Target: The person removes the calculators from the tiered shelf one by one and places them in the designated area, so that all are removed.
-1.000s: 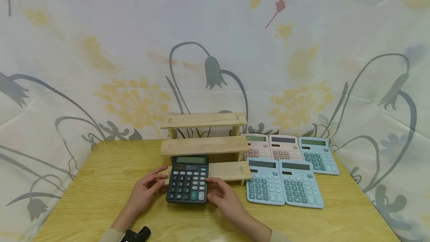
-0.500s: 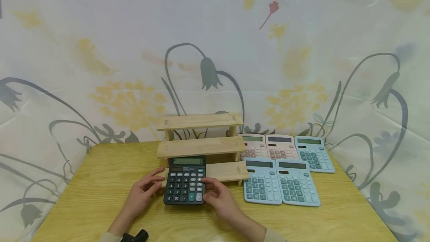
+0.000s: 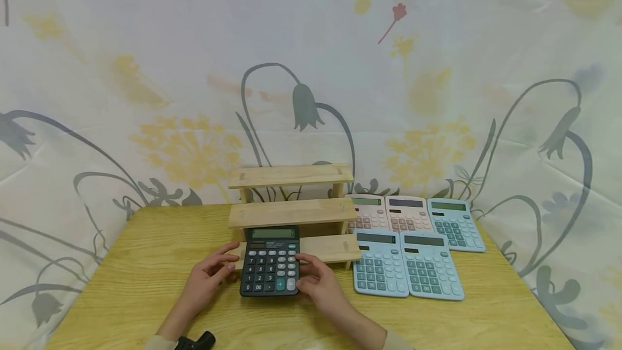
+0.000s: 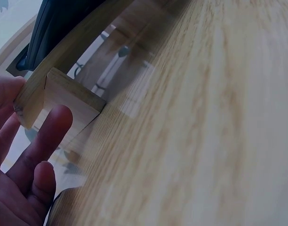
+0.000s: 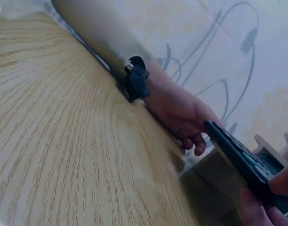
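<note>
A black calculator [image 3: 270, 261] leans on the lowest board of a three-step wooden stand [image 3: 293, 212], its display end up and its front edge jutting out over the table. My right hand [image 3: 323, 285] pinches its right edge; in the right wrist view the thumb [image 5: 283, 181] lies on top and fingers curl underneath. To the left, my left hand [image 3: 206, 280] is loosely spread beside the lowest board. In the left wrist view its fingers [image 4: 45, 136] are at the board's end [image 4: 28, 110], one seeming to touch it, with the calculator's dark side [image 4: 64, 28] above.
Several calculators lie right of the stand: a pink one [image 3: 369, 212], another pink one [image 3: 409, 214], and a blue one [image 3: 457, 223] behind, with a blue one [image 3: 380, 263] and another blue one [image 3: 431, 266] in front. A flowered cloth [image 3: 311, 69] hangs behind the table [image 3: 160, 242].
The head view has shifted slightly. The right hand's fingers have shifted a little along the calculator's right edge; the calculator and left hand stay nearly in place.
</note>
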Available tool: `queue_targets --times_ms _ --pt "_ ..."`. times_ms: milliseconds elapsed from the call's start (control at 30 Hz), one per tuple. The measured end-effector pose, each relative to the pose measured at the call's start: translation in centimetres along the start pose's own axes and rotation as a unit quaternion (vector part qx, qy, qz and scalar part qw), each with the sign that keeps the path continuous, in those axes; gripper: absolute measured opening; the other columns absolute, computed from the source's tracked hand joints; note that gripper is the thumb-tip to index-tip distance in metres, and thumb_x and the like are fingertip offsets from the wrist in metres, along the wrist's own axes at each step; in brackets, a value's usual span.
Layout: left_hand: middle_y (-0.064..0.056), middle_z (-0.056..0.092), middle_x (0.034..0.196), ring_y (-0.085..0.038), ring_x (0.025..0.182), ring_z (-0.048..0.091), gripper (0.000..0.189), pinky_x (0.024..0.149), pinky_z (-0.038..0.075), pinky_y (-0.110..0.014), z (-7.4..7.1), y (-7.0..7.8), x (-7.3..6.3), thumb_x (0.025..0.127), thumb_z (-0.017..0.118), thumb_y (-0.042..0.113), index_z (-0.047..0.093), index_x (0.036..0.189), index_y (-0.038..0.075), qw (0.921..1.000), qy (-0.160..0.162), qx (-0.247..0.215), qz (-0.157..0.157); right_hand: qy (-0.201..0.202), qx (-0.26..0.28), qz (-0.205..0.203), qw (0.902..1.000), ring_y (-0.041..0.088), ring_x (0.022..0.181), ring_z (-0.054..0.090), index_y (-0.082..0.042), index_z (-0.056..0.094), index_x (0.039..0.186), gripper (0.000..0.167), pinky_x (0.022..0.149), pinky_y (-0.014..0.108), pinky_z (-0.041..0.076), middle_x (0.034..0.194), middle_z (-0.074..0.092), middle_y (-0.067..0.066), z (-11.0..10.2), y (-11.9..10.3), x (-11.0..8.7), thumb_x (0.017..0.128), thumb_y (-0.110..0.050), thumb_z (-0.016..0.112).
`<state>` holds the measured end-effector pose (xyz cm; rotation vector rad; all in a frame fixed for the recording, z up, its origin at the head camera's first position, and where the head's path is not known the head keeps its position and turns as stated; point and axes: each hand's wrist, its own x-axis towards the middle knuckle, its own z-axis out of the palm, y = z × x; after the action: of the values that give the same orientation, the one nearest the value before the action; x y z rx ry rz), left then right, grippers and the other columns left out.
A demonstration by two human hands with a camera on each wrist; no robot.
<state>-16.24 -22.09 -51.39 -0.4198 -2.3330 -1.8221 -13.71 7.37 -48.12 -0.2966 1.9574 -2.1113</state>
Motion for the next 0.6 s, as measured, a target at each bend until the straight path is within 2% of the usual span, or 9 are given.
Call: queue_targets --times_ms 133,267,433,600 --pt "-0.021 0.052 0.142 -0.018 0.080 0.070 0.017 0.069 0.058 -0.033 0.0 0.0 0.0 0.097 0.064 0.007 0.072 0.110 0.000 0.9999 -0.004 -0.015 -0.004 0.002 0.004 0.000 1.0000 0.025 0.102 0.066 0.002 0.045 0.143 0.057 0.083 0.030 0.055 0.119 0.061 0.018 -0.2 -0.1 -0.2 0.088 0.006 0.059" --pt "-0.023 0.052 0.142 -0.020 0.077 0.070 0.017 0.068 0.058 -0.033 0.0 -0.2 0.0 0.097 0.063 0.005 0.071 0.110 -0.002 0.9998 -0.008 -0.019 0.007 0.008 0.011 0.009 0.9999 0.025 0.103 0.066 0.001 0.045 0.144 0.057 0.084 0.034 0.056 0.121 0.060 0.019 -0.4 -0.2 -0.4 0.089 0.005 0.058" --pt "-0.024 0.051 0.142 -0.020 0.078 0.070 0.016 0.068 0.059 -0.033 0.0 -0.3 0.0 0.097 0.063 0.004 0.071 0.109 -0.003 0.9997 -0.006 -0.020 0.008 0.015 0.021 0.022 0.9994 0.025 0.102 0.066 0.000 0.046 0.144 0.056 0.083 0.039 0.057 0.122 0.059 0.019 -0.7 -0.3 -0.6 0.089 0.005 0.058" --pt "-0.024 0.051 0.142 -0.019 0.080 0.070 0.017 0.068 0.059 -0.034 0.0 -0.2 -0.1 0.097 0.063 0.004 0.071 0.110 -0.003 0.9996 -0.007 -0.027 0.005 0.019 0.020 0.034 0.9991 0.024 0.101 0.065 -0.001 0.047 0.143 0.056 0.081 0.039 0.057 0.122 0.058 0.019 -1.2 -0.4 -0.9 0.089 0.005 0.058"
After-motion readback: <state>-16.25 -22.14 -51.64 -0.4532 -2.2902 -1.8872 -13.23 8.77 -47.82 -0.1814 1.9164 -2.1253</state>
